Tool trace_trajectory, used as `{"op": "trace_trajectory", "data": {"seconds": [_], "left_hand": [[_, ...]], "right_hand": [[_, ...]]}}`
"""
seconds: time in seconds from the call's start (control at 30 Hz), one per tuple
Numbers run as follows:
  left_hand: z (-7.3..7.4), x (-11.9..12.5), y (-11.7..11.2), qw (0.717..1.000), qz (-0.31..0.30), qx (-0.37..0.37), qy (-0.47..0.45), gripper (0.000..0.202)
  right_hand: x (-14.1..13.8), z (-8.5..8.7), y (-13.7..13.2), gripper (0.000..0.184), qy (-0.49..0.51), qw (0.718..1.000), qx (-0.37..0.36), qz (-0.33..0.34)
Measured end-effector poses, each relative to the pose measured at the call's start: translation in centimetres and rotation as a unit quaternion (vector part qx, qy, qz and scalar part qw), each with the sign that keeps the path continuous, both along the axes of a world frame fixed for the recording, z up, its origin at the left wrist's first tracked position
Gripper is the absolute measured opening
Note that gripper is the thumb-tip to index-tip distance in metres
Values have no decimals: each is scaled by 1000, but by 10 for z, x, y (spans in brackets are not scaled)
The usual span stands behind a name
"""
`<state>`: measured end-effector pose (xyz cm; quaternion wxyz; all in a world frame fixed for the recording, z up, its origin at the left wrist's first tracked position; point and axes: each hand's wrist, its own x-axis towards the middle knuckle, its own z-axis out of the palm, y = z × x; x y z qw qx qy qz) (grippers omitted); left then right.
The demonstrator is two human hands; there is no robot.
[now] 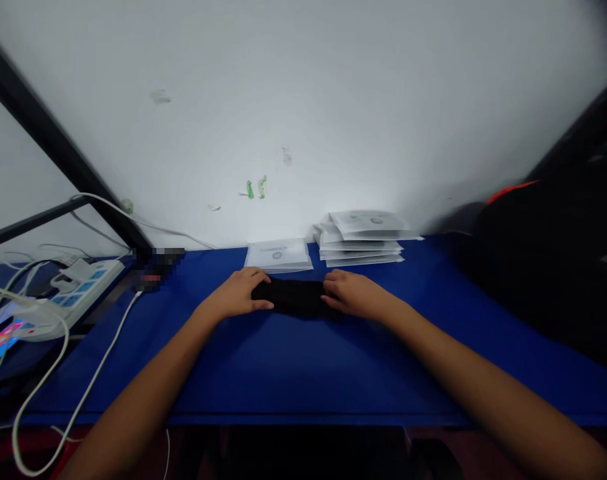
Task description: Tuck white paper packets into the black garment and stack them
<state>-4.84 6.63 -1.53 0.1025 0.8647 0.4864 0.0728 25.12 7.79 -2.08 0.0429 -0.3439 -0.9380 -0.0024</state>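
"Table (293,380), blue and wide. What's on it?"

"White packets (363,245), stacked at the back; in front, slightly left, a black cloth (298,298) lying flat."

"And the hands?"

"Left hand (240,292) grasps the cloth's left end; right hand (354,293) grasps its right."

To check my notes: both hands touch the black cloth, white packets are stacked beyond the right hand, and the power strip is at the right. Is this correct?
No: the head view shows the power strip at the left. The left hand and right hand touch the black cloth, and white packets are stacked beyond the right hand.
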Motion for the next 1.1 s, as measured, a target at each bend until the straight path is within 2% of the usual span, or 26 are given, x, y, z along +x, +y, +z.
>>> {"op": "trace_trajectory", "data": {"seconds": [0.13,0.27,0.4,0.5,0.6,0.67,0.73,0.83,0.9,0.97,1.1], "left_hand": [[6,-16,7,998,25,-13,-52,33],[10,-27,12,992,79,-26,-97,33],[6,-40,20,983,137,-13,-121,32],[3,-46,22,977,198,61,-47,43],[5,-41,18,952,245,166,73,54],[9,-35,12,944,224,221,102,50],[13,-27,8,960,152,224,69,44],[16,-16,3,993,-6,118,-4,36],[14,-11,1,996,-67,47,-28,31],[9,-8,1,996,-79,9,-37,36],[1,-5,2,996,-75,-19,-34,51]], "right_hand": [[1,0,1,17,0,1000,-6,-8],[1,0,1,17,1,1000,-11,-11],[1,2,0,16,-3,1000,-17,-10],[1,4,0,15,-7,1000,-21,-11],[1,4,1,15,-8,1000,-23,-9],[1,4,1,15,-4,1000,-24,-5],[2,3,2,14,-2,1000,-27,-3],[4,3,4,13,-5,999,-35,-2],[6,2,6,11,-4,999,-39,-4],[9,2,8,9,-1,999,-43,-9],[14,5,11,7,2,998,-57,-9]]}}
